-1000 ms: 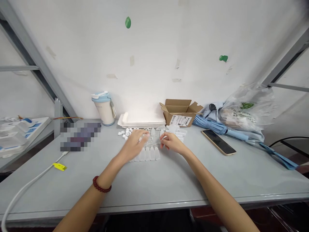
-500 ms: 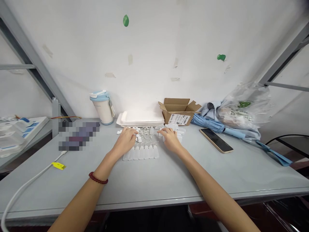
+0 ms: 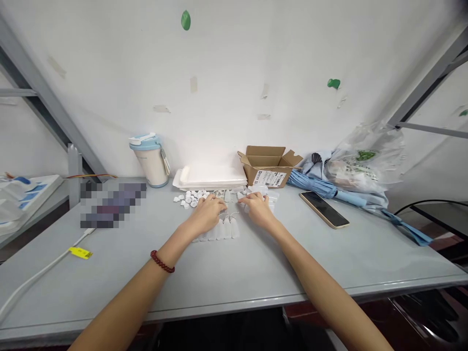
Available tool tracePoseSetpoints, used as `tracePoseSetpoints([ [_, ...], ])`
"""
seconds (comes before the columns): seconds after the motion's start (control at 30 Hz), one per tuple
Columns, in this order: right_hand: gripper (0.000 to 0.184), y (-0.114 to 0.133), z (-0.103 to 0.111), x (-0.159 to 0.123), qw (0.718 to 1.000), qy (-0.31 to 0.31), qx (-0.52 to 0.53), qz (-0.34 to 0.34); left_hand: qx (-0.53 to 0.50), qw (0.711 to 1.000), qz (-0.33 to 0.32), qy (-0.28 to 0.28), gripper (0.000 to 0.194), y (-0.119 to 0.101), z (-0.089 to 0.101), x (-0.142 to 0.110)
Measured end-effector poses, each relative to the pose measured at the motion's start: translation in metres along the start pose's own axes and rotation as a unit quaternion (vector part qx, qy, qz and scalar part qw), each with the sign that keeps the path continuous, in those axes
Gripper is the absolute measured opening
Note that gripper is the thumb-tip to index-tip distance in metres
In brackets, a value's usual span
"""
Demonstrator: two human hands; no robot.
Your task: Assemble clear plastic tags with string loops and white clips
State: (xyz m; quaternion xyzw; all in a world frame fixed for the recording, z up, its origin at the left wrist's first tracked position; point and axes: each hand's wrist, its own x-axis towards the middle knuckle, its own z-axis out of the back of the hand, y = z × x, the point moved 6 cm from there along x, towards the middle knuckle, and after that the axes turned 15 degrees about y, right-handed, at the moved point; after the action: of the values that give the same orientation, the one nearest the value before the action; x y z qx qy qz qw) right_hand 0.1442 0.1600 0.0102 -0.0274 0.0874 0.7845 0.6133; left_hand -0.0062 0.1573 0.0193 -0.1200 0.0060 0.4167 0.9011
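My left hand [image 3: 207, 213] hovers over the table's middle, fingers curled and tips together; what they pinch is hidden. Under and beside it lies a row of flat, translucent plastic pieces [image 3: 227, 228], with thin curved tips at their upper ends. A pile of small white caps [image 3: 192, 197] lies just beyond this hand, to the left. My right hand [image 3: 258, 208] is closed at the fingertips near a small whitish piece too small to name. Between the hands stands or lies a single translucent piece [image 3: 228, 196]. More clear plastic pieces [image 3: 272, 196] lie behind my right hand.
White foam sheets [image 3: 215, 178] are stacked against the wall beside an open cardboard box [image 3: 268, 170]. A tumbler [image 3: 151, 163] stands at the left. To the right lie a phone [image 3: 323, 209], a folded blue umbrella [image 3: 314, 184] and a plastic bag [image 3: 365, 165]. A white cable [image 3: 40, 275] crosses the left side.
My left hand has moved right from the caps to above the row of translucent pieces, uncovering the caps. My right hand has barely moved. The view has shifted slightly.
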Motion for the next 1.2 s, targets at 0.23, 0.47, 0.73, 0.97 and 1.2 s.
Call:
tracePoseSetpoints([
  [0.23,0.062,-0.001,0.001,0.001,1.0,-0.013,0.02,-0.002,-0.021,0.999,0.023,-0.014,0.053,0.011,-0.006,-0.001],
  [0.47,0.049,-0.008,0.012,-0.003,0.981,-0.095,0.167,-0.001,-0.132,0.98,0.011,-0.15,0.057,0.021,0.016,-0.013],
  [0.73,0.02,-0.013,0.024,-0.011,0.892,-0.163,0.416,0.063,-0.34,0.894,-0.009,-0.293,0.047,0.027,0.045,-0.039],
  [0.97,0.029,-0.007,0.018,-0.011,0.81,-0.109,0.568,0.093,-0.5,0.83,0.036,-0.245,0.024,0.032,0.037,-0.043],
  [1.2,0.034,0.018,0.017,-0.016,0.753,-0.02,0.639,0.157,-0.542,0.827,-0.012,-0.15,0.021,0.01,0.027,-0.034],
])
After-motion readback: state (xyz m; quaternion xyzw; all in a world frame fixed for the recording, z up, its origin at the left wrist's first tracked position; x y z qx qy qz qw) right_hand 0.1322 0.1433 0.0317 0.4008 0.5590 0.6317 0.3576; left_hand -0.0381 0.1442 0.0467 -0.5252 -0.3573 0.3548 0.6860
